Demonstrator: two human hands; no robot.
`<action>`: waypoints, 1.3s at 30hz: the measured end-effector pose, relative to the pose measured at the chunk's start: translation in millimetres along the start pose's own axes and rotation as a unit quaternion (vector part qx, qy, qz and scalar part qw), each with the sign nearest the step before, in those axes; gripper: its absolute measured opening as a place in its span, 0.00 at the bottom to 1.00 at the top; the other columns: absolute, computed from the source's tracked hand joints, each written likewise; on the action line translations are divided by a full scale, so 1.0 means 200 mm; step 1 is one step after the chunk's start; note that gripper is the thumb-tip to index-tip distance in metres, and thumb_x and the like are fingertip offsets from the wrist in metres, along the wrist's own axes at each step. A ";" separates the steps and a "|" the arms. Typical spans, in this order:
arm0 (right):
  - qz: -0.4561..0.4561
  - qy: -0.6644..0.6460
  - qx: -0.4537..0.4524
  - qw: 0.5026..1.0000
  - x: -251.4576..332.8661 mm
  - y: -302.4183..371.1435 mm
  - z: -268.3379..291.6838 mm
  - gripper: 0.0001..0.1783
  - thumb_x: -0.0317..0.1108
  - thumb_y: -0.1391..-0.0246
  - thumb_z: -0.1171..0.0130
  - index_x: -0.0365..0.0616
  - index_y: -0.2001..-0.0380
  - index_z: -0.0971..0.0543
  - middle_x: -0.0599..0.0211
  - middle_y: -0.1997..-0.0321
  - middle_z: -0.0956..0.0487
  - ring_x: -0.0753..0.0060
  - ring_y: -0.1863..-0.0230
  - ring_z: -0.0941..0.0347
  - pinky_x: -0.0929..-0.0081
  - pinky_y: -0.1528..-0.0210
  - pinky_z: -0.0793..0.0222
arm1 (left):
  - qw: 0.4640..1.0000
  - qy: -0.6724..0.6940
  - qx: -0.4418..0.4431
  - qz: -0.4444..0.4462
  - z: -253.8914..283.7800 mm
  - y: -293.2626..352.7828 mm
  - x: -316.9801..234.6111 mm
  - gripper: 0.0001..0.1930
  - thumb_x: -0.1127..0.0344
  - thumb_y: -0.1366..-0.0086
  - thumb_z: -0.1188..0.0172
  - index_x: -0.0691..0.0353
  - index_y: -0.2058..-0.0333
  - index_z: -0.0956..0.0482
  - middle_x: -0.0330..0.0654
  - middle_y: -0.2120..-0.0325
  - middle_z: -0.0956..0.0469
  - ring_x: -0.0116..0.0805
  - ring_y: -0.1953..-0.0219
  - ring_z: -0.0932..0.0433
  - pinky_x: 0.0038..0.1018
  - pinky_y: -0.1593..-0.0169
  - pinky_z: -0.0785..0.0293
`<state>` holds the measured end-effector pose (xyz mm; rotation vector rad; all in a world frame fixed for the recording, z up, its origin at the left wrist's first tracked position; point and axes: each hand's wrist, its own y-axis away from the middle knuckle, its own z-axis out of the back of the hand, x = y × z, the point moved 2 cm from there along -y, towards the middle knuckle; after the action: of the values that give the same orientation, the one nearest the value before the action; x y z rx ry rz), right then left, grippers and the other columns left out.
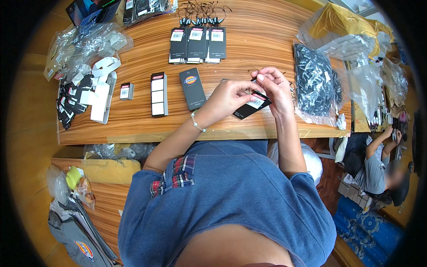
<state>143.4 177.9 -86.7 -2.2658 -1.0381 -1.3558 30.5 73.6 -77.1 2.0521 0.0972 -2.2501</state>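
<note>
A black hang tag [243, 112] with a white sticker is held tilted above the front of the table. My left hand [224, 97] pinches it near its upper edge between thumb and fingers. Close beside it, my right hand [280, 91] has its thumb and forefinger pressed together over the tag's top end, on something small and dark that I cannot make out. A stack of dark grey tags [193, 91] lies just left of my left hand. Partly hidden behind my hands are another dark item and some thin cords [291, 89].
Three piles of finished-looking black tags [196, 42] with cords lie at the back. Sticker stacks [158, 95] and a small stack [126, 91] lie left, near loose black tags [73, 102] and crumpled plastic [89, 44]. A bag of black cords [315, 80] is at right. Another person [376, 171] sits beyond.
</note>
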 end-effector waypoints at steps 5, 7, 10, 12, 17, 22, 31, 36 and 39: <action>0.022 -0.047 -0.052 0.997 0.04 -0.05 0.03 0.07 0.26 0.50 0.44 0.42 0.66 0.25 0.62 0.65 0.22 0.74 0.63 0.27 0.79 0.59 0.33 | 1.000 -0.009 0.020 -0.004 0.01 0.02 0.03 0.09 0.72 0.45 0.41 0.65 0.64 0.22 0.40 0.72 0.20 0.24 0.69 0.22 0.19 0.65 0.27; 0.031 -0.062 -0.062 0.996 0.08 -0.07 0.05 0.06 0.26 0.50 0.45 0.44 0.66 0.26 0.63 0.65 0.22 0.74 0.63 0.27 0.77 0.59 0.32 | 0.999 -0.010 0.033 -0.004 0.02 0.03 0.03 0.09 0.73 0.45 0.41 0.65 0.63 0.22 0.40 0.72 0.20 0.23 0.69 0.22 0.19 0.65 0.27; 0.045 -0.128 -0.056 0.989 0.15 -0.12 0.06 0.05 0.25 0.48 0.47 0.44 0.67 0.28 0.62 0.65 0.23 0.70 0.61 0.28 0.71 0.55 0.32 | 1.000 0.006 0.019 -0.010 0.03 0.06 0.04 0.10 0.73 0.45 0.41 0.66 0.63 0.23 0.39 0.72 0.20 0.24 0.68 0.22 0.18 0.65 0.27; 0.054 -0.199 -0.019 0.978 0.19 -0.13 0.05 0.07 0.24 0.48 0.49 0.43 0.64 0.29 0.62 0.64 0.25 0.69 0.61 0.28 0.64 0.50 0.33 | 0.999 0.029 -0.024 -0.004 0.05 0.08 0.04 0.10 0.74 0.45 0.41 0.66 0.63 0.23 0.39 0.71 0.21 0.24 0.68 0.22 0.17 0.65 0.27; 0.000 -0.202 0.089 0.975 0.21 -0.11 0.00 0.12 0.23 0.48 0.50 0.39 0.58 0.31 0.62 0.64 0.25 0.70 0.62 0.28 0.63 0.48 0.34 | 0.982 0.024 -0.168 -0.084 0.20 0.07 -0.03 0.11 0.76 0.46 0.42 0.66 0.62 0.24 0.45 0.53 0.29 0.30 0.60 0.24 0.21 0.56 0.25; -0.011 -0.128 0.082 0.988 0.11 -0.07 -0.09 0.08 0.25 0.47 0.49 0.37 0.63 0.28 0.60 0.68 0.25 0.81 0.75 0.37 0.83 0.71 0.38 | 0.971 0.047 -0.226 -0.062 0.25 0.07 -0.09 0.10 0.76 0.47 0.40 0.64 0.63 0.23 0.42 0.65 0.23 0.25 0.65 0.23 0.18 0.62 0.25; 0.011 0.024 0.048 0.999 0.09 -0.03 -0.20 0.13 0.22 0.49 0.47 0.39 0.59 0.32 0.60 0.70 0.22 0.82 0.75 0.30 0.88 0.72 0.33 | 0.961 0.006 -0.258 -0.099 0.25 0.07 -0.12 0.09 0.78 0.47 0.41 0.67 0.65 0.25 0.41 0.71 0.22 0.25 0.68 0.22 0.17 0.65 0.25; -0.054 -0.114 0.087 0.988 0.04 -0.07 -0.19 0.12 0.23 0.48 0.46 0.38 0.59 0.30 0.66 0.72 0.24 0.84 0.73 0.30 0.89 0.70 0.34 | 0.964 0.027 -0.253 -0.082 0.26 0.06 -0.10 0.12 0.78 0.49 0.38 0.66 0.63 0.26 0.41 0.67 0.23 0.26 0.65 0.23 0.16 0.63 0.25; -0.063 -0.107 0.071 0.990 0.02 -0.06 -0.19 0.11 0.23 0.48 0.47 0.38 0.60 0.29 0.68 0.73 0.25 0.84 0.72 0.30 0.89 0.69 0.34 | 0.961 0.023 -0.259 -0.089 0.26 0.05 -0.09 0.11 0.78 0.48 0.40 0.66 0.64 0.26 0.41 0.69 0.23 0.25 0.66 0.22 0.17 0.64 0.25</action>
<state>112.2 166.6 -65.0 -2.3096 -1.3238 -1.0604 -17.8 58.8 -53.7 1.8600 0.8104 -1.9778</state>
